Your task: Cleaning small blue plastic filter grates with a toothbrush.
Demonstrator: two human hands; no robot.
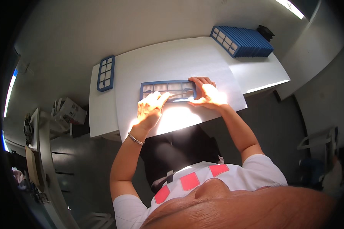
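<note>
Before me a blue-framed pleated filter panel (172,86) with a grid of ribs lies lengthwise on a white sheet or board (218,61). My right hand (205,93) grips its right end, fingers at the far corner and thumb at the near one. At the near left part of the frame is my left hand (152,108), with a thin tan tool (181,94) in its fingers. The tool, perhaps a small brush, slants across the pleats towards the right end. Bright sunlight washes out parts of both hands and the near edge of the frame.
A similar blue filter panel (105,73) lies at the table's left end. At the far right, several blue filters (243,41) stand packed in a row, with a black object (265,33) behind. A white bag or box (70,111) sits left of the white table (101,114).
</note>
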